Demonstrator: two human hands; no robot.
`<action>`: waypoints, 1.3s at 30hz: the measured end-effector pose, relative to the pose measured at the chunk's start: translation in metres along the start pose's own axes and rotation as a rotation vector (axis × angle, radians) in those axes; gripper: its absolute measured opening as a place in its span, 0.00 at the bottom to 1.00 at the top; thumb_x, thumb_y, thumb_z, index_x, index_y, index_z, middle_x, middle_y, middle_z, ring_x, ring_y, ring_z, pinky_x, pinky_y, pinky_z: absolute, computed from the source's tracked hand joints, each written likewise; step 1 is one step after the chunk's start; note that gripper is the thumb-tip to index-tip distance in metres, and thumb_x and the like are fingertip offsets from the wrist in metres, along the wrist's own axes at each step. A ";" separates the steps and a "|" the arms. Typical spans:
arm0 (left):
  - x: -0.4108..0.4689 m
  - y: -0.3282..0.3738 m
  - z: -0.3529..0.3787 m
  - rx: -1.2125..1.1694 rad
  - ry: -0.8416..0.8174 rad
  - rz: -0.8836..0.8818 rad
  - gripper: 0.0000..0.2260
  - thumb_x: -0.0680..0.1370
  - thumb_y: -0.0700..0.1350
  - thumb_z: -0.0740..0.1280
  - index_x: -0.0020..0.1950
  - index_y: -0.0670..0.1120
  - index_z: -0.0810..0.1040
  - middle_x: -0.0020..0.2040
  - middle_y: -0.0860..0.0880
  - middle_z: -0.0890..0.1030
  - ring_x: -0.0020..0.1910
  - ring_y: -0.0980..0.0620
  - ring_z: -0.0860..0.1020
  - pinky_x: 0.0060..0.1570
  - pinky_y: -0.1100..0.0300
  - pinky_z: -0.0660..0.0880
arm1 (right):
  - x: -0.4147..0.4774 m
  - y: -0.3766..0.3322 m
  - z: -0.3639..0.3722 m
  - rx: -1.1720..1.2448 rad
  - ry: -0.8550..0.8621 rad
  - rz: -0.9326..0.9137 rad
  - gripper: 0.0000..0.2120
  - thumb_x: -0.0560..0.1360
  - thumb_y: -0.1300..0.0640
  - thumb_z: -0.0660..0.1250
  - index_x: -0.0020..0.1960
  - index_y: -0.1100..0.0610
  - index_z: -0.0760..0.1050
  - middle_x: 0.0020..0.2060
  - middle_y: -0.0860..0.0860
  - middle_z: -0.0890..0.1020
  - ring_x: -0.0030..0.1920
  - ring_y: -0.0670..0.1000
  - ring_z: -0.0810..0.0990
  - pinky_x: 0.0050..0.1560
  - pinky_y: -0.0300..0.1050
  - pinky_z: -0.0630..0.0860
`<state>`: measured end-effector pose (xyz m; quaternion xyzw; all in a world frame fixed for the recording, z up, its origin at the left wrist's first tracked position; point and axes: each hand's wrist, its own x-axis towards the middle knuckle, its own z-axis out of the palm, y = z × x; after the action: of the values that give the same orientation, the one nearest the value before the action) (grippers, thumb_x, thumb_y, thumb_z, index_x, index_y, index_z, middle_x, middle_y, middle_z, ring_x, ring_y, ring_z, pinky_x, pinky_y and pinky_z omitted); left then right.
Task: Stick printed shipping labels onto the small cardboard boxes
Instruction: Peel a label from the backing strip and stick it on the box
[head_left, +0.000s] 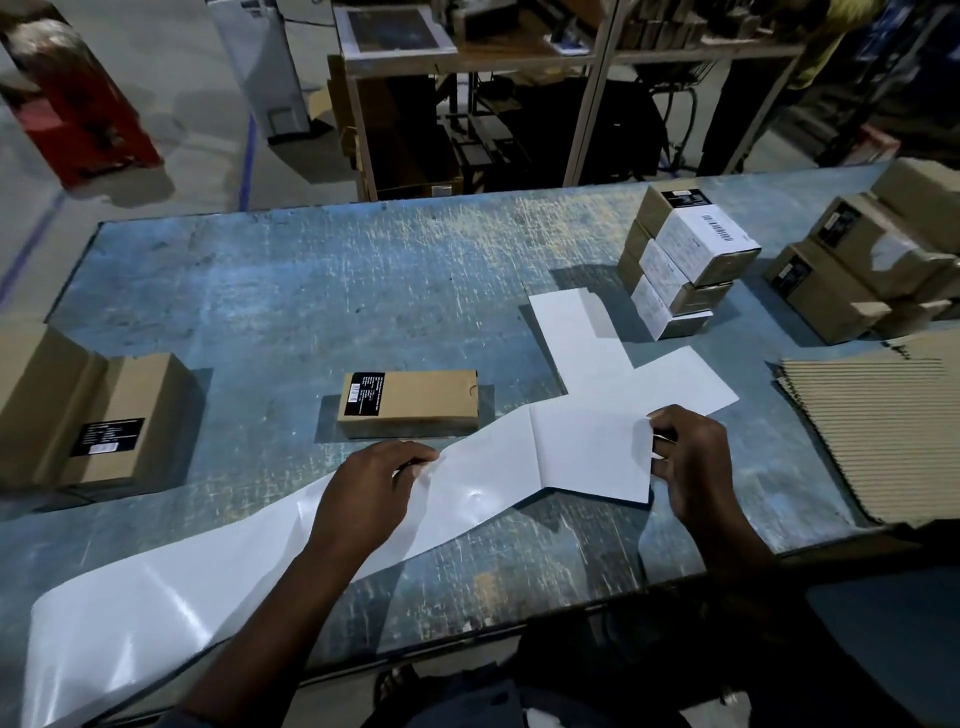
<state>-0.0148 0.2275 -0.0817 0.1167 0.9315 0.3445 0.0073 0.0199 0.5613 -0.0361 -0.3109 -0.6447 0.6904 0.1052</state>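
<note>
My left hand (374, 499) and right hand (693, 457) pinch the label strip (587, 447), the right apparently at an edge. A small box (410, 402) lies just beyond my left fingers (410, 456).

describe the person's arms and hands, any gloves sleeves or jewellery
Both the left hand and the right hand are bare: no gloves, rings, watch or wristbands show. The forearms are uncovered along all of their visible length. Where each arm leaves the picture it is too dark to tell whether a sleeve begins.
</note>
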 end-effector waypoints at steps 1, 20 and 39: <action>0.000 -0.002 -0.001 0.026 0.004 0.003 0.11 0.80 0.42 0.68 0.57 0.56 0.86 0.56 0.57 0.86 0.56 0.55 0.82 0.62 0.57 0.77 | -0.001 -0.001 0.000 0.012 0.003 0.000 0.08 0.66 0.59 0.63 0.36 0.64 0.75 0.36 0.61 0.80 0.40 0.60 0.82 0.39 0.47 0.76; -0.011 0.056 -0.018 -0.272 0.040 0.093 0.09 0.78 0.52 0.72 0.58 0.57 0.85 0.56 0.61 0.85 0.56 0.60 0.82 0.55 0.63 0.79 | -0.044 -0.043 0.026 -0.010 -0.131 -0.319 0.10 0.73 0.67 0.62 0.34 0.61 0.77 0.30 0.55 0.78 0.29 0.54 0.77 0.28 0.45 0.76; -0.008 0.061 -0.051 -0.709 -0.209 -0.223 0.21 0.76 0.38 0.75 0.65 0.56 0.81 0.57 0.55 0.86 0.55 0.53 0.85 0.51 0.56 0.81 | -0.079 -0.036 0.067 -0.658 -0.240 -0.831 0.13 0.75 0.60 0.73 0.57 0.48 0.80 0.54 0.41 0.81 0.57 0.45 0.77 0.55 0.39 0.73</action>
<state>0.0010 0.2375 -0.0039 0.0394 0.7559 0.6283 0.1795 0.0351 0.4686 0.0201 0.0345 -0.9029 0.3831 0.1921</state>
